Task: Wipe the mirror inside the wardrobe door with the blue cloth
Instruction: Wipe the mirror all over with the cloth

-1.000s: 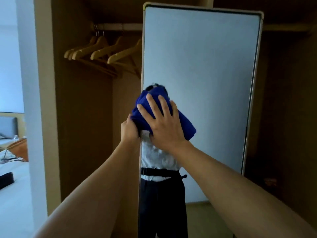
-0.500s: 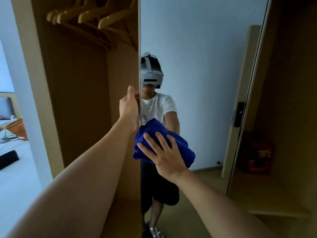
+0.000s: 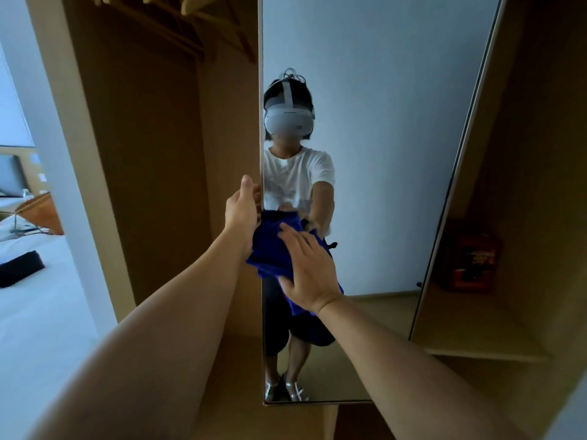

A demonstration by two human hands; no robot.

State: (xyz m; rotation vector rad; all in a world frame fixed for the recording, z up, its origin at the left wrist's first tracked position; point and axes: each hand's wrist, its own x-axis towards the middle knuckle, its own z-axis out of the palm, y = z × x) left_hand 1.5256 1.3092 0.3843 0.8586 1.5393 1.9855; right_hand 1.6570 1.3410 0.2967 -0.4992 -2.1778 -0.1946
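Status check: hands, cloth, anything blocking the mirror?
Left hand grips mirror edge. Right hand flat, pressing blue cloth on glass. Nothing blocking.

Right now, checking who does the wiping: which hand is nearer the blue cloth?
Right. The right hand presses flat on the blue cloth; the left hand holds the mirror's edge beside it.

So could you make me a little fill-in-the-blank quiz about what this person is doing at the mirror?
1. The right hand presses a ____ cloth against the mirror.
2. The left hand holds the mirror's ____ edge.
3. Wooden ____ hang from the wardrobe's rail.

Missing words: blue; left; hangers
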